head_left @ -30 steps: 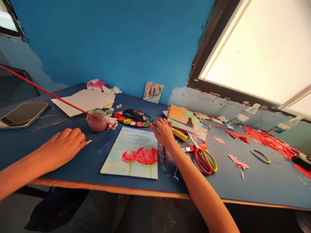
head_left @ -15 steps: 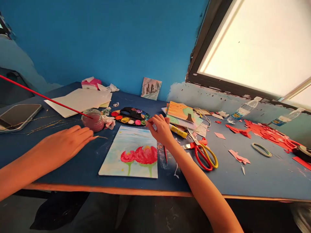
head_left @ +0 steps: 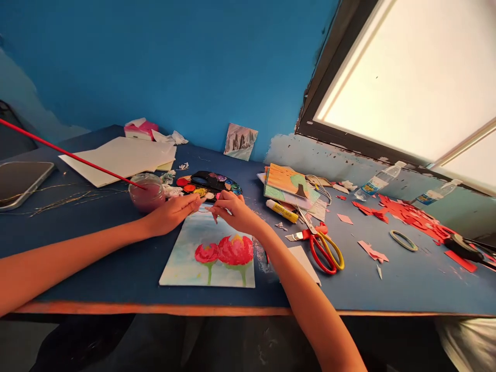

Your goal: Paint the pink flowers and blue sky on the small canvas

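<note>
Above the top edge of the painting [head_left: 207,266] with two red flowers, my left hand [head_left: 172,213] has its fingers pressed together on a thin strand. My right hand [head_left: 235,213] faces it from the right in a pinch, with a gap between the hands; what its fingertips hold is too small to make out. Just beyond both hands lies the paint palette [head_left: 211,179], partly covered by them. The glass jar [head_left: 146,194] of cloudy pink water, with a red stick [head_left: 77,157] leaning in it, stands left of my left hand.
Thin golden strands [head_left: 62,199] and a phone [head_left: 24,183] lie left. Right of the painting are scissors [head_left: 327,250], a yellow glue tube [head_left: 282,211], stacked pictures [head_left: 287,182] and red paper scraps [head_left: 413,217]. Pale sheets [head_left: 116,157] lie behind the jar.
My left hand has moved right, from beside the jar to the painting's top edge. My right hand has shifted slightly down and left. The view has turned a little.
</note>
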### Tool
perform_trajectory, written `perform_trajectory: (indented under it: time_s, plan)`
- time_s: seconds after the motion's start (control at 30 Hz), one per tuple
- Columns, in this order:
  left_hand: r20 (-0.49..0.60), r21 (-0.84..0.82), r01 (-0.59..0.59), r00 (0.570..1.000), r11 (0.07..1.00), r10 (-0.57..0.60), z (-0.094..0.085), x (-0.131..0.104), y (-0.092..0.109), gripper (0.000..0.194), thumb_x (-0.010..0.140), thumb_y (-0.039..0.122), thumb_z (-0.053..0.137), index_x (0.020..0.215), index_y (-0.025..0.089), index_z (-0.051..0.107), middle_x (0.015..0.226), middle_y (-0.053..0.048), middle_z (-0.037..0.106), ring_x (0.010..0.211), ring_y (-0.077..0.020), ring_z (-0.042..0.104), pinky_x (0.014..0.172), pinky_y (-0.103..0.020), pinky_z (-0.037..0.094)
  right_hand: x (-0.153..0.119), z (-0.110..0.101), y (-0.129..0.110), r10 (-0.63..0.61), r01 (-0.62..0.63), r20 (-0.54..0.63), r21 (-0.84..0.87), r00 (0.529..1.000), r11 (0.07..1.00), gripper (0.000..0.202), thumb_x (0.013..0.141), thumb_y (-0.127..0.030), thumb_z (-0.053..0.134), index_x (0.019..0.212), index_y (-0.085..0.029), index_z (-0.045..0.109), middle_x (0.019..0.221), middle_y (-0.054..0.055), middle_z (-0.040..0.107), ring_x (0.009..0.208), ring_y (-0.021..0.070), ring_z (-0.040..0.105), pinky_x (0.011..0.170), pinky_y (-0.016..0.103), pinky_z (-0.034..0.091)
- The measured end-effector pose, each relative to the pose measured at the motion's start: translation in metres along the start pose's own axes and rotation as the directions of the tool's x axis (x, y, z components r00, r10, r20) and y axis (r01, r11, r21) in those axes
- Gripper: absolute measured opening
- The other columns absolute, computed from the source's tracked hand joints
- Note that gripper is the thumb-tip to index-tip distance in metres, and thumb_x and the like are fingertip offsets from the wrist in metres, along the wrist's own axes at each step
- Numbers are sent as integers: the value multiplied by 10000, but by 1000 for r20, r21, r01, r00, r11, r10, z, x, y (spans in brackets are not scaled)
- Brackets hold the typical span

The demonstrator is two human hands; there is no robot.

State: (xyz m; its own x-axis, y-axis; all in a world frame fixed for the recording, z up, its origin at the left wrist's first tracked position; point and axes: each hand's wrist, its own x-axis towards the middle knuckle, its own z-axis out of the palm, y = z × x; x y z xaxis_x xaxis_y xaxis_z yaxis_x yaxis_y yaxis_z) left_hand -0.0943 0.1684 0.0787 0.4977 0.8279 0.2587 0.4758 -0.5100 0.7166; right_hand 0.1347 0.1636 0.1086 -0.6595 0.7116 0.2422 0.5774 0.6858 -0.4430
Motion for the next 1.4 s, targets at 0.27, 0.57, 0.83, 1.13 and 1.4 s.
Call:
perform_trajectory:
  time_s: [0.27,0.57,0.83,1.13,1.4]
  plan:
    - [54,87,117,991,989,-122,-8,6,-4,319,985,498,357,847,216,413,892,-19,421,905,-196,386,859,-365,327,4,13,-8,136,-138,53,34,989,990,497,1050,-382,436,644,-154,611,784,4,577,931,144,531,925,330,216]
    - [191,187,87,974,979,-123,-7,0,1,285,1018,447,280,870,219,364,919,-26,392,909,-205,358,922,-407,309,4,19,-13,170,-170,-5,-102,985,980,452,1049,-267,413,662,-151,614,769,17,596,874,150,540,882,331,212]
    - [327,240,-6,942,971,-75,-10,1,-4,396,1037,527,192,938,218,420,957,-24,409,940,-207,355,1015,-435,255,2,25,-4,101,-107,-41,-176,994,979,423,1046,-256,419,675,-161,598,798,26,638,905,161,550,837,335,206]
    - [395,277,-119,919,953,0,-12,4,-14,428,1021,572,288,1061,207,509,1060,-49,464,974,-216,358,1015,-426,267,2,31,-3,20,-33,-46,-310,999,950,389,1067,-291,374,772,-155,588,826,42,652,854,162,500,779,332,196]
    - [381,315,-202,922,928,71,-9,2,-17,494,1034,565,199,1054,198,529,1029,-59,474,954,-221,386,975,-427,305,0,38,-7,-37,64,69,-442,997,895,339,1073,-266,355,908,-158,630,894,49,663,898,179,481,791,341,207]
